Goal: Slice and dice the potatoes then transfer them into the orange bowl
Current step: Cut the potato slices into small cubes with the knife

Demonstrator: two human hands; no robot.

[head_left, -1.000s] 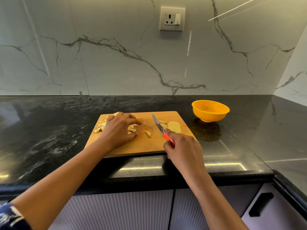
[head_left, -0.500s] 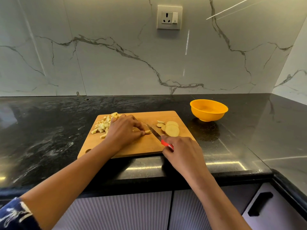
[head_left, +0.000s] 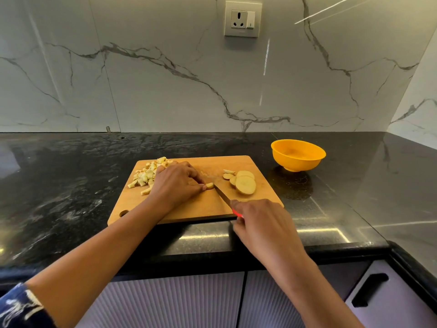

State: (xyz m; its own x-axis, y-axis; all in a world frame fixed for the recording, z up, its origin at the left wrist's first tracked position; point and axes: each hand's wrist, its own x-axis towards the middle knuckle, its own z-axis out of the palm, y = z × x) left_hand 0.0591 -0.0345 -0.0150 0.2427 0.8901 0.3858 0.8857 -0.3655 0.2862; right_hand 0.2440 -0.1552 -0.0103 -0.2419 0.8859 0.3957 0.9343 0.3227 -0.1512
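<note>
Pinching potato piece (head_left: 209,185) | left hand (head_left: 176,183) | knife (head_left: 222,194) (red-handled) gripped | right hand (head_left: 262,223)

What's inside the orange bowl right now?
Nothing visible: the orange bowl shows only bare inner wall. Its near rim hides the closest part of the bottom.

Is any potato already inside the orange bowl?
No, the orange bowl looks bare inside; the potato pieces lie on the cutting board.
</note>
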